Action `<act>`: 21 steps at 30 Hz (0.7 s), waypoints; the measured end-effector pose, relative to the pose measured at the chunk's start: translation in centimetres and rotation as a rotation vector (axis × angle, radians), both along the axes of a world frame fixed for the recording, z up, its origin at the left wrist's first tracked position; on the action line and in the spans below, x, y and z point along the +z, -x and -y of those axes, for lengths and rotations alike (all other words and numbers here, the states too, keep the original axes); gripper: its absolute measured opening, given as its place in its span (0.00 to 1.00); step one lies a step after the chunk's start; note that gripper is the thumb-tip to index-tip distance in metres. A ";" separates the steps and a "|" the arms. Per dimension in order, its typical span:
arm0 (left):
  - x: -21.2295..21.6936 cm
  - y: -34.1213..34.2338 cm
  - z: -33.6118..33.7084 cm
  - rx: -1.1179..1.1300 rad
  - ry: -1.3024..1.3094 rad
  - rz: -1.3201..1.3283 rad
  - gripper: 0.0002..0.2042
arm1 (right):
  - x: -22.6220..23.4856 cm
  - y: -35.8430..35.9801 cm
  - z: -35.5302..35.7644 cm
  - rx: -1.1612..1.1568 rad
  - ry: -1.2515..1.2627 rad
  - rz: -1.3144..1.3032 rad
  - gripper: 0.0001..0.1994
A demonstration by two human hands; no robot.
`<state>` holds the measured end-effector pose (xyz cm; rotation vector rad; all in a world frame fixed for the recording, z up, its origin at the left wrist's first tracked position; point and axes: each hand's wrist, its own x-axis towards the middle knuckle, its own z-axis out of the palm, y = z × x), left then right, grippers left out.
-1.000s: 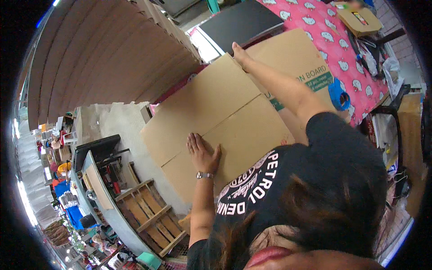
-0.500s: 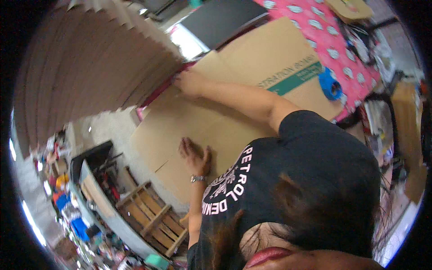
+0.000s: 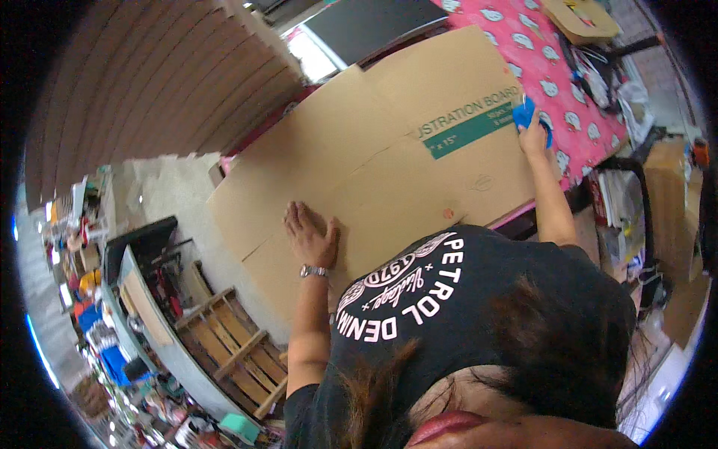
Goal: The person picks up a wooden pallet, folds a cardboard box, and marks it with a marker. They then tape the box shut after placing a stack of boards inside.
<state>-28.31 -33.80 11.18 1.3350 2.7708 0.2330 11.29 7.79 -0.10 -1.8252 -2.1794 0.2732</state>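
Observation:
A large flattened cardboard sheet (image 3: 396,187) lies across the table, with a green printed band near its right end and a crease across the middle. My left hand (image 3: 313,241) rests flat on its left part, fingers spread, a metal watch (image 3: 314,271) on the wrist. Over at the right edge of the sheet, my right hand (image 3: 533,139) closes round a blue tape dispenser (image 3: 524,112). The hand covers part of the dispenser.
Pink patterned cloth (image 3: 572,112) covers the table at the right. A tall stack of folded cardboard (image 3: 164,82) stands at far left. Behind the sheet is a dark panel (image 3: 381,30). Wooden slats (image 3: 232,344) and mixed clutter lie at lower left.
My right hand has left the far left edge of the cardboard and swung right to take hold of the tape dispenser. The left hand stays on the sheet.

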 end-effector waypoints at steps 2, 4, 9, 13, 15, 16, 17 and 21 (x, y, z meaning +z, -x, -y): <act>0.8 -0.6 0.3 0.020 -0.018 0.016 0.38 | 5.9 7.0 1.4 0.278 -0.077 -0.241 0.38; 0.8 -0.7 0.5 0.036 -0.038 0.030 0.38 | 14.0 15.7 4.4 0.572 0.159 -0.596 0.33; 0.4 -0.5 0.1 0.031 -0.042 0.057 0.37 | 19.9 29.7 14.4 1.193 0.719 -0.614 0.33; -0.4 0.3 0.5 0.108 -0.166 0.125 0.33 | 17.2 33.3 17.3 1.335 0.636 -0.338 0.33; -0.6 1.2 0.5 0.144 -0.256 0.254 0.30 | 16.9 32.6 17.3 1.330 0.706 -0.428 0.32; -0.9 1.7 0.6 0.030 -0.257 0.096 0.24 | 16.8 32.9 17.4 1.360 0.687 -0.408 0.32; -0.2 1.6 -0.3 0.239 -0.564 0.592 0.23 | 16.6 33.1 17.3 1.378 0.663 -0.387 0.31; 3.5 -0.1 -3.3 0.695 -1.139 1.679 0.20 | 16.5 33.8 17.5 1.464 0.505 -0.359 0.32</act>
